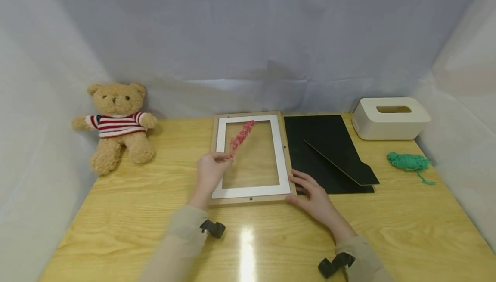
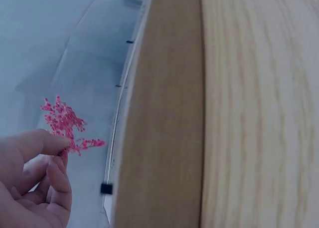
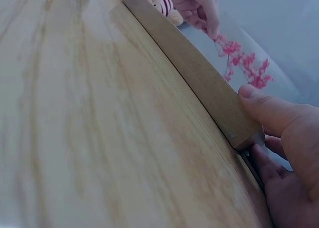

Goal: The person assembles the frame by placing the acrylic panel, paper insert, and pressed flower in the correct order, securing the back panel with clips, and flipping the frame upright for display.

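Note:
A sprig of small pink dried flowers (image 1: 242, 137) is pinched at its stem by the thumb and fingertips of my left hand (image 1: 210, 171). In the head view the sprig slants up and right over the window of a wooden picture frame (image 1: 251, 199) with a white inner border (image 1: 284, 161). My right hand (image 1: 314, 199) holds the frame's near right corner. In the right wrist view its thumb (image 3: 271, 112) lies against the near side and its fingers are around the corner, partly hidden. The left wrist view shows the flowers near the frame's wooden side.
Right of the frame lies a black backing board (image 1: 310, 131) with a raised stand leg (image 1: 345, 163). A white tissue box (image 1: 391, 122) and green yarn (image 1: 407, 161) are farther right. A teddy bear (image 1: 120, 127) in a striped shirt sits at the left, near the cloth wall.

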Demonstrator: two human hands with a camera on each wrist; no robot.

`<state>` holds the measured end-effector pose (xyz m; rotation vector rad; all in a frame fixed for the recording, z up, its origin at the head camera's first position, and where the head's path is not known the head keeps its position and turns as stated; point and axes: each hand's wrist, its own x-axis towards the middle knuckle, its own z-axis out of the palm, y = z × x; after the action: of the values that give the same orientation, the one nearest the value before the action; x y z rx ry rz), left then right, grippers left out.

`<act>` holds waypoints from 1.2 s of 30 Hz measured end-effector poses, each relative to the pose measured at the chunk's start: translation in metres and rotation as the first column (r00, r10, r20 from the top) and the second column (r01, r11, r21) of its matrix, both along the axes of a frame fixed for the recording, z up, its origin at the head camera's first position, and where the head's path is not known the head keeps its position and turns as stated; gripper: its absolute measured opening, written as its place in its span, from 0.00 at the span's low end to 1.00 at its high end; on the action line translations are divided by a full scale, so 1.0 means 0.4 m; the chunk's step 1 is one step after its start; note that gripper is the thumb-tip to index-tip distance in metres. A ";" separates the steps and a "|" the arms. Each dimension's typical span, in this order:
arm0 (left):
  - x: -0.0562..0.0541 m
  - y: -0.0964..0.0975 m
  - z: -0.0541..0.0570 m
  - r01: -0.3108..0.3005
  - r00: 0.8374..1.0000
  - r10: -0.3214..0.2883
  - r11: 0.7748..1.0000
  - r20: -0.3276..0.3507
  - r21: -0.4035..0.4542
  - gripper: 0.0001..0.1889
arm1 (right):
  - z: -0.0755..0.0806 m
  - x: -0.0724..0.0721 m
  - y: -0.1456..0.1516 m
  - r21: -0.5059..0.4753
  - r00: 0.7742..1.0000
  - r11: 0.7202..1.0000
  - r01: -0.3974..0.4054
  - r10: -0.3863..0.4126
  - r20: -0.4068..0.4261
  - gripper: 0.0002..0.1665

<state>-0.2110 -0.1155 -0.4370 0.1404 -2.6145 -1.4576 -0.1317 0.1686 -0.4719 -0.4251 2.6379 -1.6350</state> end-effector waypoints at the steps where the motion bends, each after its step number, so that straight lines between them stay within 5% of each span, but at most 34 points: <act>1: 0.000 0.010 -0.002 0.006 1.000 -0.006 1.000 -0.005 -0.016 0.06 | -0.011 -0.004 0.003 -0.001 1.000 1.000 0.000 0.000 0.002 0.33; 14: -0.003 0.073 -0.009 0.055 0.994 -0.047 0.995 0.097 -0.081 0.04 | -0.050 -0.021 0.018 -0.001 0.999 1.000 -0.020 0.020 -0.031 0.35; 21: 0.000 0.085 -0.020 0.065 0.994 -0.058 0.995 0.094 -0.076 0.06 | -0.055 -0.018 0.021 0.007 0.998 1.000 -0.025 0.026 -0.053 0.35; 27: 0.004 0.093 -0.021 0.064 0.995 -0.060 0.997 0.079 -0.039 0.07 | -0.041 -0.012 0.016 0.009 0.999 1.000 -0.018 0.018 -0.031 0.34; 32: 0.008 0.093 -0.014 0.080 0.995 -0.078 0.997 0.069 -0.018 0.08 | 0.019 0.009 -0.003 0.001 0.999 1.000 -0.017 0.017 -0.032 0.33; 36: 0.017 0.085 -0.004 0.102 0.992 -0.103 0.995 0.078 0.015 0.10 | -0.006 -0.001 0.004 0.012 0.999 1.000 -0.022 0.023 -0.039 0.33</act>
<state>-0.2043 -0.0815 -0.4386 0.0674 -2.7135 -1.5297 -0.1321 0.1702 -0.4742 -0.4891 2.6588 -1.6202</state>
